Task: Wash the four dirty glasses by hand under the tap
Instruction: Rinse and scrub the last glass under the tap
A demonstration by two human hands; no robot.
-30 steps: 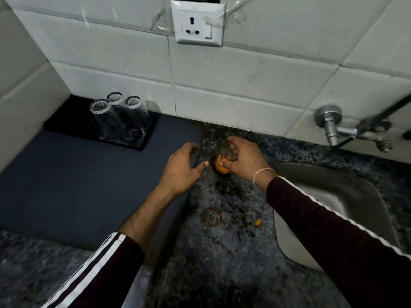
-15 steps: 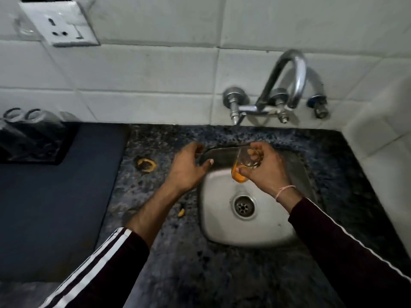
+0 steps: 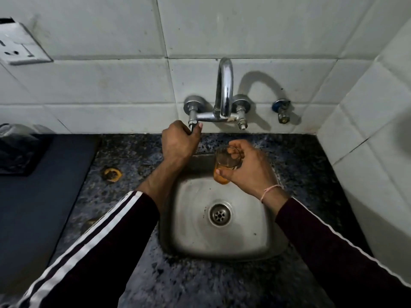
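I am gripping the tap handle (image 3: 194, 127) with my left hand (image 3: 178, 141); my right hand (image 3: 249, 167) is holding the glass (image 3: 224, 165) (orange residue inside) beside it.

Landmark: sink (image 3: 222, 247). Tap (image 3: 224, 94) mounted behind it on wall. Glass (image 3: 225, 162) held above its rear edge. Mat (image 3: 40, 196) laid left of it; socket (image 3: 20, 48) fixed far left, behind.

Tap (image 3: 224, 92) is shiny chrome metal, sink (image 3: 249, 238) at 6 o'clock is duller brushed steel. Counter (image 3: 142, 150) looks like speckled polished stone, wall tiles (image 3: 115, 83) smooth and semi-gloss. Clear glass (image 3: 226, 161), orange-smeared. Matt mat (image 3: 40, 196) at 9.
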